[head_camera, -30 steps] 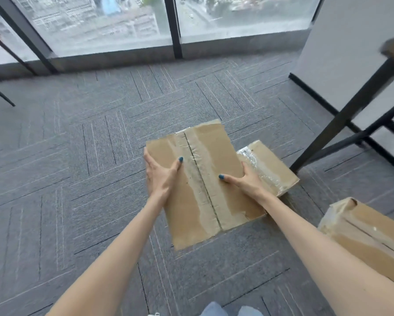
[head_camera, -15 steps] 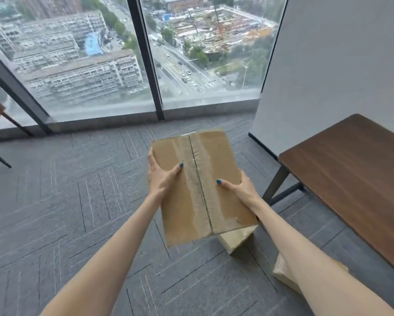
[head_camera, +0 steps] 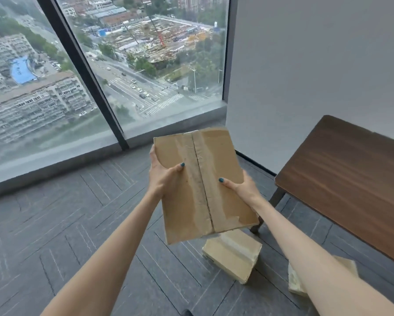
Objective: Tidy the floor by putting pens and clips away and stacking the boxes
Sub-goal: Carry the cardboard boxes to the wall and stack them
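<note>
Box (head_camera: 202,185) lifted higher off floor, both hands (head_camera: 163,179) gripping.

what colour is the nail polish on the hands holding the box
Dark teal, clearest on the left hand thumbnail in the head view, against the cardboard box.

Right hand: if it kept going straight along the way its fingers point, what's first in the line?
The large cardboard box itself: the right hand grips its right edge, thumb across the taped top toward the left hand. Past the box, probably that hand, though depth is unclear.
</note>
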Demonstrator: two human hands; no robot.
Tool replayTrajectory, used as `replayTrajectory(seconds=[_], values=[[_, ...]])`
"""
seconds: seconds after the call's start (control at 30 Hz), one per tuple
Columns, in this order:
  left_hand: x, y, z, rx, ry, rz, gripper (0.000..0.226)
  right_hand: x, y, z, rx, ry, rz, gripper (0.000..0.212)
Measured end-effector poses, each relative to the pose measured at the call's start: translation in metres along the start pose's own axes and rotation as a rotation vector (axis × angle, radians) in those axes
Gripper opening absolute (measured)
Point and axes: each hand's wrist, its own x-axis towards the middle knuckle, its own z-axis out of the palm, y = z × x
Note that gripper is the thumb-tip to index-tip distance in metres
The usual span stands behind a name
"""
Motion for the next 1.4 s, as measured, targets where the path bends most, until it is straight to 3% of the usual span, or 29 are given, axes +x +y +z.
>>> replayTrajectory(seconds=[0.4,0.73,0.97,1.23,1.4], values=[[0.180,0.002,0.109,0.055,-0.207,0.032,0.100,0.163,0.012,-0.030,0.053,0.145,0.087,0.071],[0.323,-0.067,0.246,0.104,-0.342,0.030,0.103,0.330,0.098,-0.056,0.117,0.204,0.174,0.079],[0.428,-0.169,0.358,0.128,-0.452,0.030,0.103,0.454,0.208,-0.048,0.148,0.283,0.224,0.069],[0.531,-0.353,0.495,0.115,-0.557,0.021,0.103,0.596,0.384,-0.022,0.104,0.378,0.258,0.059],[0.567,-0.456,0.561,0.130,-0.624,0.014,0.105,0.648,0.485,-0.004,0.102,0.404,0.303,0.066]])
